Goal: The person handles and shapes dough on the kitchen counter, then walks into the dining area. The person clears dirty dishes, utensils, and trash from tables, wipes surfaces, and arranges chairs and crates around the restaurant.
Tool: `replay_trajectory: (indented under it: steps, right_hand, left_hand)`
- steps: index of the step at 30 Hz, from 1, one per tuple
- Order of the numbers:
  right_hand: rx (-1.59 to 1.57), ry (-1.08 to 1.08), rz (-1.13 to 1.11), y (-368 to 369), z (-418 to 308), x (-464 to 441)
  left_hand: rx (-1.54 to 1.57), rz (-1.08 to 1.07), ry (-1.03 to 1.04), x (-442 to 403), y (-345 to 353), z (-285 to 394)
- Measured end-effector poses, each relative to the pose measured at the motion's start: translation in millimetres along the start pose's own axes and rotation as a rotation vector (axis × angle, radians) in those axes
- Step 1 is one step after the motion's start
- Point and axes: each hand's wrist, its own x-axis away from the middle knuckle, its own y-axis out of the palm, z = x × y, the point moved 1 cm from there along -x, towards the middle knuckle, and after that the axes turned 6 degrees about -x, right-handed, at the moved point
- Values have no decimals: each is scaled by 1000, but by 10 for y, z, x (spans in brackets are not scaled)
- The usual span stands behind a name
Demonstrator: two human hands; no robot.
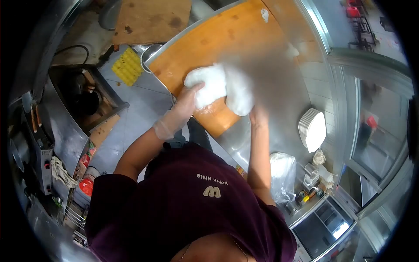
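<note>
A large mass of white dough (206, 83) lies on the orange-brown wooden board (205, 41), with a second lobe stretching to the right. My left hand (188, 98), in a clear plastic glove, grips the dough's left side, thumb on top and other fingers mostly out of sight. At the lobe's lower right edge, my right hand (259, 114) holds the dough, its fingers partly hidden in a blurred patch. Loose flour (209, 109) dusts the wood just below the dough.
Stacked white plates (311, 129) and a clear plastic bag (283, 177) stand on the metal counter at right. A yellow egg tray (127, 66) and a metal pot (150, 56) are left of the board. A grey smear blurs the view right of the dough.
</note>
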Motion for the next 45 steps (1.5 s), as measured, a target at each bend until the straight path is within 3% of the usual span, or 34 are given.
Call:
replay_trajectory:
  steps: [4,7,12,15,17,18,20,21,22,24,27,28,29,30,31,34,40,45]
  right_hand:
    - [279,-128,-109,238,-711,-116]
    - [325,-140,-59,552,-1327,-222]
    - [602,-115,-354,926,-1900,-856]
    - [1095,-226,-326,1223,-1893,-1278]
    - [1436,-653,-322,1080,-1498,-1931]
    - [1667,-838,-271,998,-1260,-2314]
    - [1352,-714,-463,1094,-1045,-2113]
    - [1277,-1177,-477,916,-748,-2225]
    - [1292,-1139,-492,971,-733,-1977]
    - [1314,-979,-559,974,-680,-1621]
    - [1282,-1090,-602,927,-533,-1579]
    - [1257,-1116,-602,983,-519,-1512]
    - [1264,-1083,-617,1058,-515,-1429]
    - [1253,-1075,-622,1117,-492,-1349]
    - [1249,-1061,-622,1239,-501,-1251]
    - [1056,-1419,-729,1644,-801,-582]
    - [815,-1694,-832,2741,-1400,500]
    - [611,-1843,-1012,3583,-1326,1499]
  left_hand:
    - [-124,4,117,102,102,189]
    - [-245,13,137,364,256,462]
    - [-127,106,253,617,186,697]
    - [-274,188,284,536,60,689]
    - [-538,337,223,333,-208,518]
    - [-610,255,296,125,-552,298]
    - [-438,252,333,197,-495,314]
    - [-443,270,390,327,-423,333]
    - [-451,294,467,477,-383,388]
    - [-452,390,352,683,-535,451]
    - [-393,536,441,1127,-693,489]
    - [-238,557,525,1264,-740,443]
    - [-264,512,606,1301,-1004,345]
    - [-279,615,626,1530,-897,359]
    - [-278,657,636,1616,-983,314]
    - [-270,758,658,1917,-1118,184]
    - [-233,844,832,2605,-1252,198]
    - [-121,870,872,3104,-1723,231]
